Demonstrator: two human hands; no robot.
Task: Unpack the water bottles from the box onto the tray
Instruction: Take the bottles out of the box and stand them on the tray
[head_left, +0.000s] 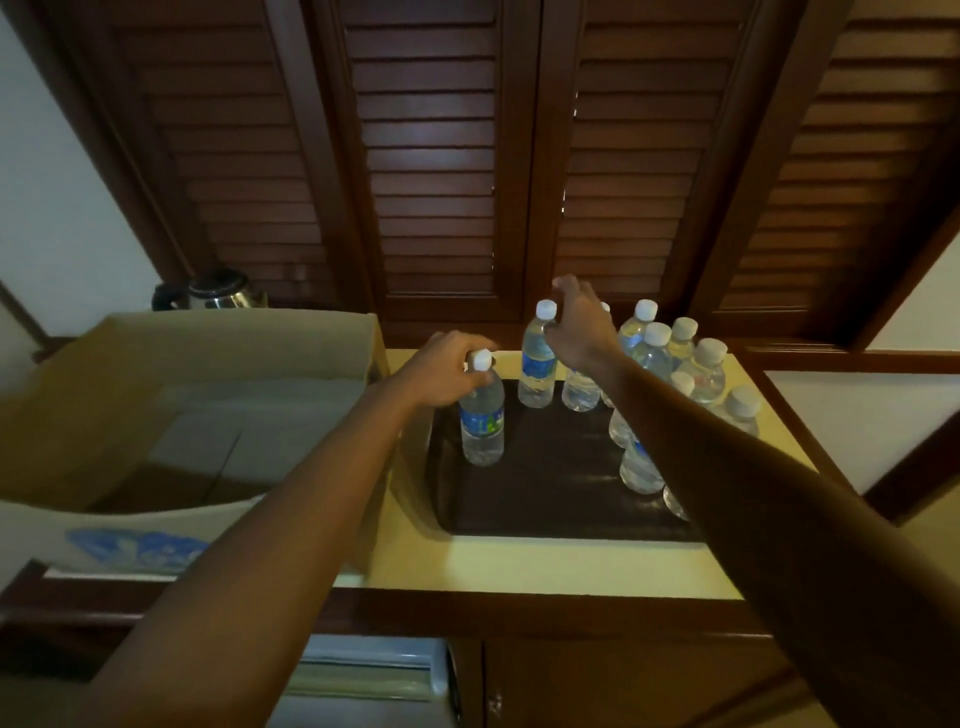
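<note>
Right forearm (737, 467) hiding several bottles (641, 467), box (156, 364) cut off at left

worktop (519, 566): pale yellow top, dark wood front edge | left end: open cardboard box (182, 364) | right half: dark tray (545, 499), reaching toward back edge | back-left corner: kettle (218, 293) behind box

Clear water bottles with white caps stand upright on a dark tray (545, 499). One blue-labelled bottle (482, 421) stands at the tray's left side; a second (538, 358) stands at the far edge. A cluster of bottles (670, 374) crowds the right side. The open cardboard box (218, 364) sits just left of the tray.
</note>
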